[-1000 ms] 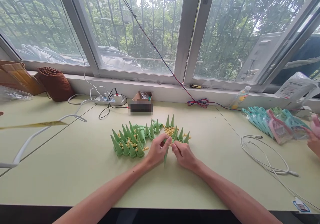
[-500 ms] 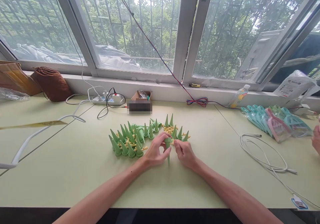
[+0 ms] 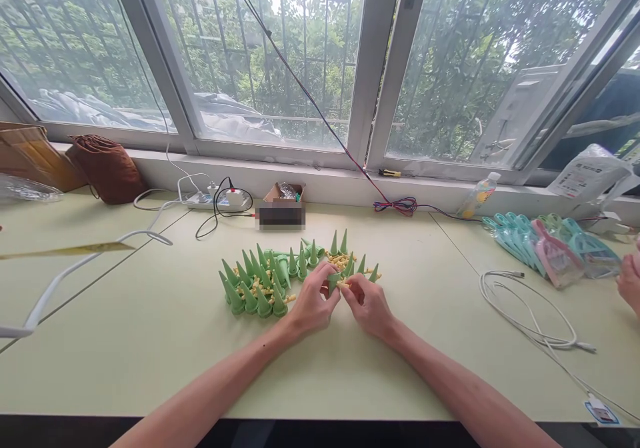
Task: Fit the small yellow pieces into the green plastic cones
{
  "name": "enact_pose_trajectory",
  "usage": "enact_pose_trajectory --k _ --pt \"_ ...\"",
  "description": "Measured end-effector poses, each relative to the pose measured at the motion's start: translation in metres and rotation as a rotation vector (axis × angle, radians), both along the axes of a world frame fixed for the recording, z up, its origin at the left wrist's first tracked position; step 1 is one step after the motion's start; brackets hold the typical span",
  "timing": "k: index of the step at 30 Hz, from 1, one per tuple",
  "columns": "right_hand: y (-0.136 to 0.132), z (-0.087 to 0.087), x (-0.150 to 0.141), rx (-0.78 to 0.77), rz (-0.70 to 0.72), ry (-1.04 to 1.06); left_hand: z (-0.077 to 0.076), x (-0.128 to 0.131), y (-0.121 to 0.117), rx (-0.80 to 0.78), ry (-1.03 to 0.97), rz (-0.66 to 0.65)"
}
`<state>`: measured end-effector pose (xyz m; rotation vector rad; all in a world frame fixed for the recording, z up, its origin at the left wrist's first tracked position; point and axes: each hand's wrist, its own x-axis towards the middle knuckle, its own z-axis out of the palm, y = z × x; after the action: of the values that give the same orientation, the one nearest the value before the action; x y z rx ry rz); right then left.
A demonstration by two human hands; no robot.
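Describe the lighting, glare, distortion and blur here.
Head view: daylight glares through the windows, near white in patches at the top; head view: the window frames lean, probably wide-lens distortion; head view: shadows on the tabletop are faint and soft; head view: pixelation masks a dark item by the open box; head view: the yellow piece at the right hand lacks fine detail.

20+ green cones [image 3: 251, 297], overlapping, exact count unclear. 2 cardboard boxes [image 3: 37, 155], 1 drink bottle [image 3: 483, 195], 1 pink dustpan [image 3: 556, 253], 1 drawstring bag [image 3: 109, 171].
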<state>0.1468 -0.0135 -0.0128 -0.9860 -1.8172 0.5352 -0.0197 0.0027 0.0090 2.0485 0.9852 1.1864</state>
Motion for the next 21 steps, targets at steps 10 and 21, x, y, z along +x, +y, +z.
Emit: enact_pose_trajectory --k 10,21 --pt "0.0016 -0.0011 0.0005 0.105 -0.017 -0.093 -0.0026 -0.0001 0.0013 -0.023 0.028 0.039" --pt "0.0041 -0.0037 0.0031 0.165 -0.013 -0.206 -0.0075 -0.0016 0.0024 0.047 0.080 0.025"
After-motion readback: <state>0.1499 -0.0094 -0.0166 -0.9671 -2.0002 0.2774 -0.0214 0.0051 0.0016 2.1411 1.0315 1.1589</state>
